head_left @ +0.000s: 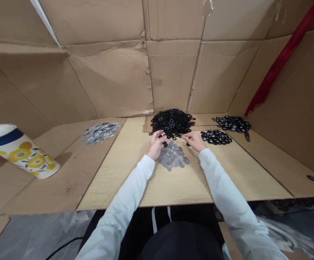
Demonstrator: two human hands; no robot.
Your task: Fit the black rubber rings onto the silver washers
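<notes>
Dark fabric [180, 242] at 6 o'clock, white sleeves [124, 195] reaching up to a pale wooden desk [113, 184]. Left hand [155, 145] closed, pinching small black rubber rings [165, 144]; right hand [195, 141] open, fingers spread. Black ring heap [171, 122] at 12 o'clock, wider side to side, nearer the left hand. Grey metal discs [173, 156] between both hands. Counted: one black heap, two grey piles, with silver-grey disc pile [100, 133] at 9 o'clock, two black-and-grey ring clusters [216, 137] at 2 o'clock.
</notes>
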